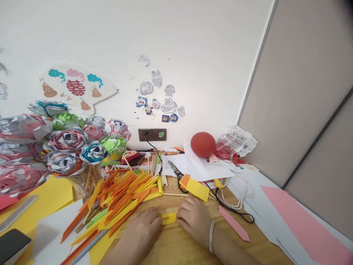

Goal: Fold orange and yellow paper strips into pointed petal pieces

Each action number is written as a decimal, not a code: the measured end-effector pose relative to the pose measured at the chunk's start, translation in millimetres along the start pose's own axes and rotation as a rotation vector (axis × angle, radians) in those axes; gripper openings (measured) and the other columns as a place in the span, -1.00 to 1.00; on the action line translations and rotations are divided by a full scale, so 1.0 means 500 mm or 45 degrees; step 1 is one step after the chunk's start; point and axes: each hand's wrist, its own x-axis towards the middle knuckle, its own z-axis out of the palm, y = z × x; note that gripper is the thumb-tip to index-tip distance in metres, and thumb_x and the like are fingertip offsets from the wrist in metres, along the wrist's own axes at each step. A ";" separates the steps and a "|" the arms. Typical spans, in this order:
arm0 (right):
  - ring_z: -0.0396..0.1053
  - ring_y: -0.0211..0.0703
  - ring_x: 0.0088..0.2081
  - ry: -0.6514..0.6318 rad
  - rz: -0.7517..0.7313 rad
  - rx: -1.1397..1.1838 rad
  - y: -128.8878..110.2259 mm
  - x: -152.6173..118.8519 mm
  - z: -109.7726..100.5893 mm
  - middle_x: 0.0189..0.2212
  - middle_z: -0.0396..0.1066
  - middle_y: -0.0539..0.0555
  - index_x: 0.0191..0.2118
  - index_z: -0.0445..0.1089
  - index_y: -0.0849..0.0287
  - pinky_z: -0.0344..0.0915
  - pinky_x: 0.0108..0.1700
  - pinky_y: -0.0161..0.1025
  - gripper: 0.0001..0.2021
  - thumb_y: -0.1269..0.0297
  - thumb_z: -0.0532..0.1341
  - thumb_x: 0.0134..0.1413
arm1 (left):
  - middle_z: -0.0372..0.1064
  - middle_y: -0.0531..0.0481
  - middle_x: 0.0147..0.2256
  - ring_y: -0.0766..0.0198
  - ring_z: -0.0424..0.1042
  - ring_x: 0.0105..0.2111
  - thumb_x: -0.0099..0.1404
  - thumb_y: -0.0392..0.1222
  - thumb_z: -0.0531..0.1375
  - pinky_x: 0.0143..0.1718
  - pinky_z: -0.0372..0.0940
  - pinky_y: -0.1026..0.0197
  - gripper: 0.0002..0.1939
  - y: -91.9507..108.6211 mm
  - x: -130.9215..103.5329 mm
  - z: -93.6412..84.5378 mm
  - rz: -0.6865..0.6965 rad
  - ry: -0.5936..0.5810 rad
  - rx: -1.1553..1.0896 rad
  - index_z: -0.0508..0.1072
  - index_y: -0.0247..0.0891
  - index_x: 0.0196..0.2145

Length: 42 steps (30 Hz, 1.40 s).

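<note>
A narrow yellow paper strip (169, 218) lies on the wooden table between my two hands, its ends covered by my fingers. On its left end, my left hand (147, 226) is closed with curled fingers. My right hand (195, 219), wearing a silvery bracelet (211, 236), closes over the right end. Left of my hands spreads a heap of folded orange and yellow paper strips (124, 195). Beyond my right hand lie yellow paper rectangles (196, 188) with an orange piece, partly over black scissors (176, 171). A pink pointed strip (234, 223) rests to the right.
Folded paper flowers (66, 140) crowd the left side. A red balloon (203, 144) sits by the wall on white sheets. A beaded string (238, 200) and a black cord loop (249, 218) lie at right, near pink paper (303, 221). A dark box (13, 241) stands lower left.
</note>
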 end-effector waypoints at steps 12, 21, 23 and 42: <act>0.22 -0.15 -0.24 0.068 0.491 0.272 -0.030 0.005 0.013 -0.38 0.29 0.01 -0.50 0.32 0.17 0.15 -0.20 -0.23 -0.88 0.53 0.22 -0.09 | 0.35 -0.03 -0.38 0.19 0.36 -0.35 0.28 -0.27 -0.02 -0.27 0.30 0.14 -0.77 0.006 0.004 0.017 -0.288 -0.036 -0.108 0.36 -0.22 -0.48; 0.19 -0.10 -0.25 0.034 0.560 0.128 -0.036 0.007 0.024 -0.37 0.26 0.05 -0.50 0.28 0.18 0.13 -0.21 -0.18 -0.90 0.51 0.17 -0.11 | 0.32 -0.06 -0.39 0.12 0.34 -0.29 0.28 -0.21 -0.01 -0.23 0.27 0.10 -0.75 0.006 0.019 0.019 -0.373 -0.036 -0.092 0.34 -0.23 -0.52; 0.19 -0.10 -0.25 0.046 0.567 0.133 -0.036 0.007 0.025 -0.37 0.27 0.05 -0.49 0.28 0.18 0.13 -0.21 -0.18 -0.89 0.53 0.16 -0.11 | 0.31 -0.03 -0.38 0.15 0.32 -0.30 0.27 -0.19 0.03 -0.25 0.26 0.12 -0.78 0.000 0.018 0.011 -0.346 -0.055 -0.165 0.34 -0.22 -0.50; 0.23 -0.22 -0.46 -0.015 0.638 0.087 -0.045 0.015 0.009 -0.57 0.33 -0.03 -0.60 0.25 0.17 0.02 -0.39 -0.28 -0.84 0.46 0.21 -0.12 | 0.28 -0.03 -0.41 0.14 0.30 -0.33 0.26 -0.17 0.03 -0.27 0.23 0.11 -0.77 0.005 0.030 0.002 -0.410 -0.127 -0.161 0.36 -0.23 -0.51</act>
